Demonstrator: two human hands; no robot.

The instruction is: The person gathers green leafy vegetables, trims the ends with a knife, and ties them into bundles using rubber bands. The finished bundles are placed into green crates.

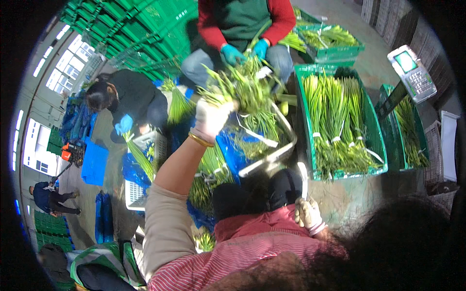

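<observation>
My left hand (pixel 213 118), in a white glove with a gold bangle at the wrist, is raised and closed around the pale ends of a bunch of green stalks (pixel 218 91). My right hand (pixel 307 212), in a stained pale glove, is low by my lap and grips one end of a white strip (pixel 303 178) that stands upright. Before me is a metal frame (pixel 291 145) with blue sheeting and loose greens. Banded bundles of green stalks (pixel 214 163) lie under my left forearm. Across from me a co-worker's teal-gloved hands (pixel 233 54) handle more stalks.
A green crate (pixel 384 152) holds banded stalk bundles at the right, with further green crates (pixel 335 54) behind. A digital scale display (pixel 411 69) stands on a post. At the left, another co-worker (pixel 136 94) bends beside a white basket (pixel 134 196); a blue crate (pixel 94 163) lies farther off.
</observation>
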